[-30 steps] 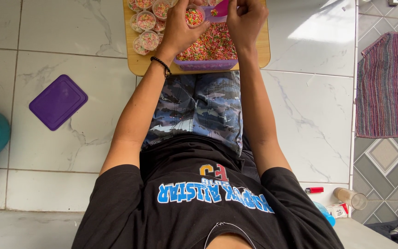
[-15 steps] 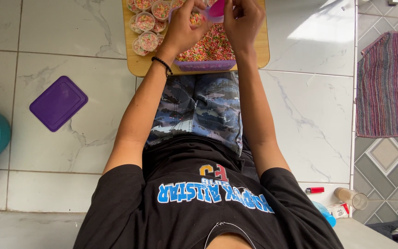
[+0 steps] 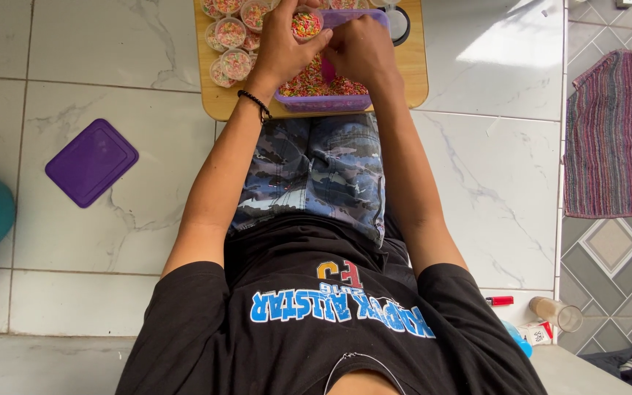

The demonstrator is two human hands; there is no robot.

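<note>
Small white-red pkg, bottom right.

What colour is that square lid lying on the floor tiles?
The square lid is purple, plain with no pattern; the head view shows it clearly.

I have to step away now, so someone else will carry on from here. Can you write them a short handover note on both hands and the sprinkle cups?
Left hand: holds a small clear cup full of coloured sprinkles over the purple tub.
Right hand: at the cup's side, pinching a pink scoop.
Tub of sprinkles sits on the wooden board; its purple lid lies on the floor to the left.
Done: several filled cups grouped on the board's left.
Left: the tub holds plenty more sprinkles.
</note>
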